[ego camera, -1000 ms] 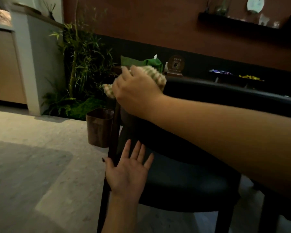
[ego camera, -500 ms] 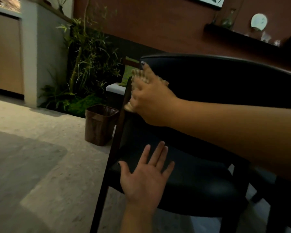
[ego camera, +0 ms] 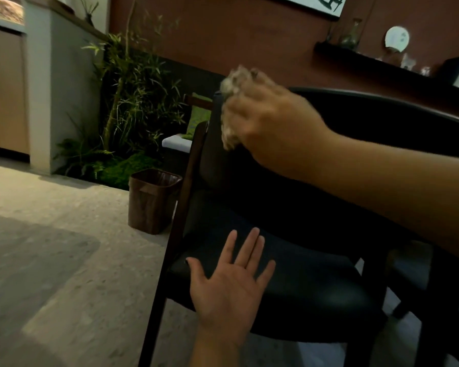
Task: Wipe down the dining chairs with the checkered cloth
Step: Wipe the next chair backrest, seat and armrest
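Pressing the checkered cloth [ego camera: 232,102] against the left end of the dark chair's [ego camera: 316,287] backrest, your right hand [ego camera: 270,125] is blurred, with the cloth bunched under its palm and fingers. The grip of that hand looks wrapped round the cloth, which pokes out above and to the left of the knuckles, touching the backrest near its upper corner where the padded back meets the wooden frame post. Your right forearm reaches in from the right edge across the backrest.

Your left hand [ego camera: 231,284] shows its back to the camera over the front left part of the seat cushion, fingers straight and slightly spread, thumb out to the left, holding nothing; whether the palm actually touches the cushion cannot be told.

Beyond the chair, a brown waste bin [ego camera: 153,200] stands on the speckled floor [ego camera: 51,260], just beside the chair's left leg. Behind it grows a clump of leafy green plants [ego camera: 133,107] against a pale pillar. A dark wall shelf [ego camera: 382,67] at upper right carries small objects, too dim to identify.
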{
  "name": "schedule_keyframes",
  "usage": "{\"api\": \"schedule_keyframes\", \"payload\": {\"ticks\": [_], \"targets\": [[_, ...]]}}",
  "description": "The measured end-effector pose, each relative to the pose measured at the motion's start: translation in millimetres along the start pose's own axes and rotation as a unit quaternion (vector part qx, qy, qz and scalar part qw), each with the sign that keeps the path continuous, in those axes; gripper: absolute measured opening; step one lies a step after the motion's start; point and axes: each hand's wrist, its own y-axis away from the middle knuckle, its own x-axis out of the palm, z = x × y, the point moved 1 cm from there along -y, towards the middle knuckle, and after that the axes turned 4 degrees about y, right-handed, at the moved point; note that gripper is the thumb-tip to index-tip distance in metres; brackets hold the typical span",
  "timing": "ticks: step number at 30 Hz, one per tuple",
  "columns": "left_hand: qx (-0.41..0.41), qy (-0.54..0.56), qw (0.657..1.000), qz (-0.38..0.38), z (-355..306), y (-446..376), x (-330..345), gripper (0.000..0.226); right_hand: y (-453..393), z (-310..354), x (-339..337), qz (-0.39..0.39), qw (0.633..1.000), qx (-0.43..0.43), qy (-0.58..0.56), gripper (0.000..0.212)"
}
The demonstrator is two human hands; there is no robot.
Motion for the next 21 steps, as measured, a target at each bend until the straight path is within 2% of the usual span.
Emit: {"api": "schedule_keyframes", "payload": {"ticks": [2, 3, 6, 7, 8, 9, 10, 12, 14, 16, 18, 20, 21], "targets": [[-0.019, -0.008, 1.0, -0.007, 10, -1, 3, 0.089, 8, 10, 3, -0.01, 0.999, 0.029, -0.009, 0.046], [-0.034, -0.009, 0.999, -0.016, 15, 0, 5, 0.09, 19, 27, 8, 0.009, 1.0, 0.0, -0.012, 0.043], [-0.074, 0.003, 0.997, -0.035, 29, 0, 4, 0.092, 66, 79, 15, 0.166, 0.971, -0.175, 0.001, 0.044], [-0.076, 0.006, 0.996, -0.037, 32, 0, 3, 0.092, 74, 79, 13, 0.181, 0.965, -0.192, 0.007, 0.046], [-0.074, 0.01, 0.996, -0.04, 33, -2, 2, 0.094, 74, 70, 10, 0.163, 0.97, -0.179, -0.001, 0.046], [-0.068, 0.011, 0.997, -0.044, 34, -4, 1, 0.095, 70, 57, 7, 0.113, 0.984, -0.137, -0.02, 0.046], [-0.06, 0.008, 0.997, -0.044, 35, -5, 0, 0.096, 64, 40, 3, 0.037, 0.996, -0.073, -0.044, 0.043], [-0.047, 0.003, 0.998, -0.037, 36, -6, -2, 0.094, 54, 0, -7, -0.115, 0.988, 0.069, -0.08, 0.035], [-0.045, -0.003, 0.999, -0.022, 35, -7, -3, 0.094, 53, -28, -10, -0.178, 0.968, 0.164, -0.069, 0.031], [-0.041, -0.004, 0.999, -0.014, 35, -10, -3, 0.096, 57, -19, -8, -0.204, 0.958, 0.189, -0.064, 0.03], [-0.03, 0.006, 0.999, -0.025, 39, -12, -3, 0.096, 74, 15, 2, -0.17, 0.972, 0.122, -0.107, 0.03], [-0.036, 0.023, 0.999, -0.019, 46, -11, 4, 0.094, 102, 47, 10, -0.065, 0.992, -0.074, -0.083, 0.037], [-0.043, 0.016, 0.999, -0.009, 48, -11, 11, 0.09, 114, 52, 11, -0.01, 0.987, -0.154, -0.049, 0.039]]}}
